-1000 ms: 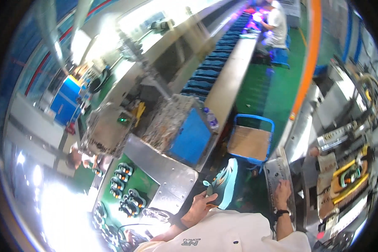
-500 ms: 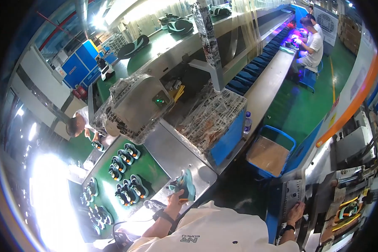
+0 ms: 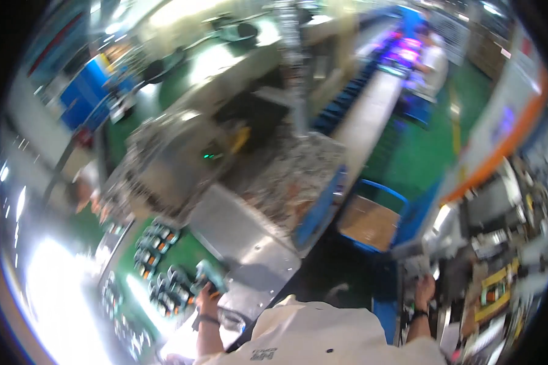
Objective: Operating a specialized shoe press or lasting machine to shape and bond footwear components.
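My left hand (image 3: 208, 298), low in the frame & left of centre, is clenched round a small teal part (image 3: 206, 275). The part sticks up above my fingers, tilted, over the edge where the green mat (image 3: 192, 255) meets the grey metal table (image 3: 240, 240). Pic is blurred, so I can't tell the part's exact shape. There's a dark band on that wrist.

My right hand (image 3: 425, 288), lower right of the frame, is up against a grey rack (image 3: 417, 264) w/ its fingers at a pale piece there. Can't tell if it's gripping or just touching: too smeared. There's a watch on that wrist.

On the green mat, just left of my left hand, there are rows of small dark round parts (image 3: 158, 243) in pairs, more of them running down toward the lower left edge, where glare washes things out. The metal table runs up & right from the mat to a heap of grey scrap-like stuff (image 3: 292, 176), w/ a blue panel (image 3: 323, 207) along its side. Mid-left, a grey machine hood (image 3: 176, 152) w/ a small green light. At centre right, a blue-framed cart w/ a brown board (image 3: 371, 219) stands on the green floor (image 3: 420, 158).

At the upper right, far off, another person in a white top (image 3: 432, 61) sits by a long conveyor line (image 3: 365, 115). At the left edge, somebody else's hand (image 3: 82, 191), blurred. My white shirt (image 3: 323, 334) fills the bottom centre.
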A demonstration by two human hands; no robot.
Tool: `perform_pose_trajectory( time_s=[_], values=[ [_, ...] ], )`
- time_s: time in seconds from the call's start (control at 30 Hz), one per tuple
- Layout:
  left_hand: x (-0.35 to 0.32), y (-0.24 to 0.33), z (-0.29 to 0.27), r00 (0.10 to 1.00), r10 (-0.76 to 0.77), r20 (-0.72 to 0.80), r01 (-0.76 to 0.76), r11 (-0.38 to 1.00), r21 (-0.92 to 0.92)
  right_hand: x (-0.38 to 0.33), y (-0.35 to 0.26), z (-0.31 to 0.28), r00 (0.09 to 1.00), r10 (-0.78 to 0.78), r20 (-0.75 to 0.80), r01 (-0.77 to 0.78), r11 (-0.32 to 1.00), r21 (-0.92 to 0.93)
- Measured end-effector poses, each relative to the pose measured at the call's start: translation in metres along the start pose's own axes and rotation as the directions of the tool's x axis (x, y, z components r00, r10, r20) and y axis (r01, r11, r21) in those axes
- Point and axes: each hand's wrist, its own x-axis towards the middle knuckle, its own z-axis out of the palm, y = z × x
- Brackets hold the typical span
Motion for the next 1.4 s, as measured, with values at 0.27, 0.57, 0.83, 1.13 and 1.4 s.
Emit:
perform_pose_trajectory(
  time_s=[0.27, 0.57, 0.83, 1.13, 1.4],
  values=[
    [-0.012, -0.008, -0.009, 0.999, 0.004, -0.053, 0.02, 0.903, 0.43, -0.03, -0.025, -0.015, 0.993, 0.072, -0.091, -0.077, 0.995, -0.056],
    [0.028, -0.113, 0.01, 0.972, 0.1, 0.211, -0.225, 0.158, 0.961, -0.028, -0.015, -0.013, 0.981, 0.12, -0.153, -0.129, 0.99, -0.052],
    [0.02, -0.135, 0.027, 0.951, 0.262, 0.163, -0.294, 0.615, 0.732, 0.013, -0.05, -0.024, 0.971, -0.074, -0.229, 0.13, 0.962, 0.242],
    [-0.007, -0.122, 0.079, 0.92, 0.349, -0.181, -0.138, 0.718, 0.682, 0.162, -0.411, -0.203, 0.59, -0.697, -0.407, 0.807, 0.506, 0.304],
    [0.053, -0.049, -0.021, 0.88, 0.207, -0.427, -0.218, 0.976, 0.024, 0.132, -0.809, -0.223, -0.212, -0.898, -0.386, 0.971, -0.239, 0.022]
  ],
)
